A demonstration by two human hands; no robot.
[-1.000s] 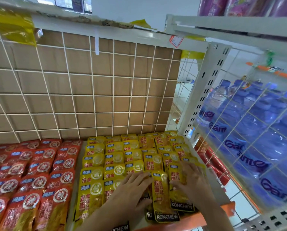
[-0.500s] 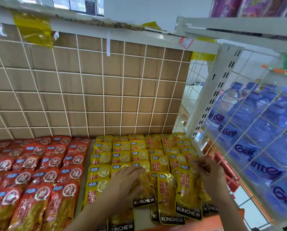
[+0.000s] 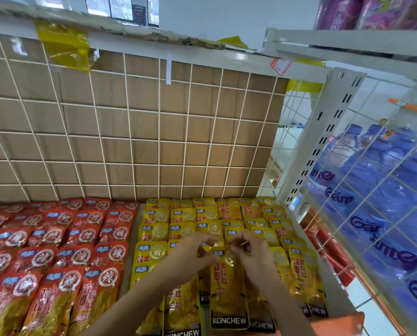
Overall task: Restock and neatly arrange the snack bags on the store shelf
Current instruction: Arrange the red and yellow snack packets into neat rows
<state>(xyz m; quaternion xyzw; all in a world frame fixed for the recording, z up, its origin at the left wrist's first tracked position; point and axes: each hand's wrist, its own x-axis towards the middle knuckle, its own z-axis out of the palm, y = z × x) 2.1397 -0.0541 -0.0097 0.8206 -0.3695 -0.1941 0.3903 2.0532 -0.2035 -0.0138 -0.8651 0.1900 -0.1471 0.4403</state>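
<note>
Pinching the top edge of 1 yellow bag (image 3: 228, 289) with both the left hand (image 3: 193, 251) and the right hand (image 3: 250, 253), fingers curled in narrow. Lying over the near yellow rows, at the right of the shelf (image 3: 336, 322). Red bags (image 3: 64, 238) at left, apart from both hands.

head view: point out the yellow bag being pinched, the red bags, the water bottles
pinched yellow bag (image 3: 227, 287): head view, middle of its front
red bags (image 3: 108, 277): head view, emblem on a front bag
water bottles (image 3: 394, 202): head view, one bottle's blue body
</note>
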